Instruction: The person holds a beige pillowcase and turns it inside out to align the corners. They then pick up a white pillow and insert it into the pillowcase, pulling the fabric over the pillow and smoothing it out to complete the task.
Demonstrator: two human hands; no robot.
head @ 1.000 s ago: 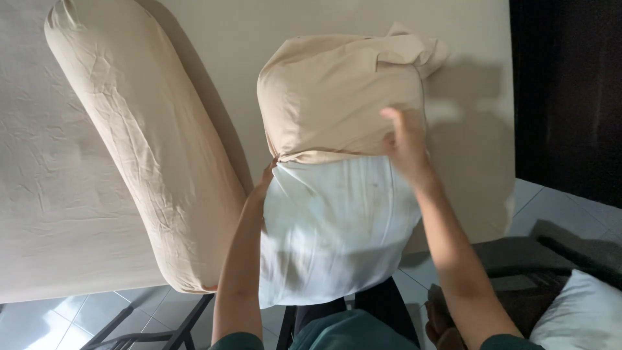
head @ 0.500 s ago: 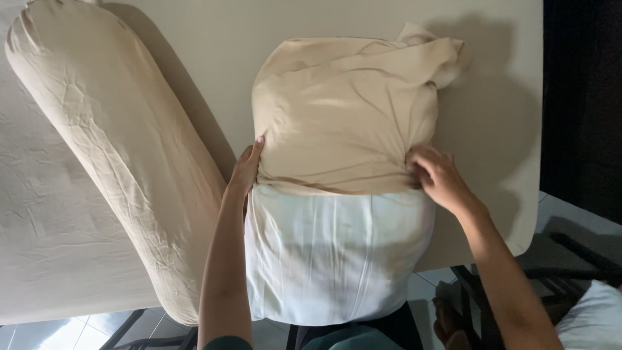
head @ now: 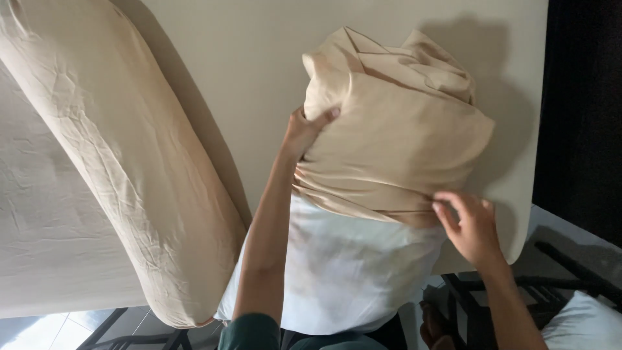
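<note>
On the bed (head: 402, 58), near its edge, a white pillow (head: 350, 272) stands on end, its upper half inside a beige case (head: 395, 136). That tilt keeps the case's open hem facing the person, so both hands can work it from either side. The left hand (head: 304, 133) grips the case high on its left flank, fingers (head: 324, 116) curled into the cloth and pinching a fold, which steadies the bulk. The right hand (head: 470, 223) sits at the hem on the right, fingers (head: 447, 206) hooked over the bunched edge where beige meets white. Slack cloth is crumpled at the top, unfilled. A long beige bolster (head: 123, 155) lies diagonally to the left, apart from the pillow at the top and close against it near the bed's edge.
</note>
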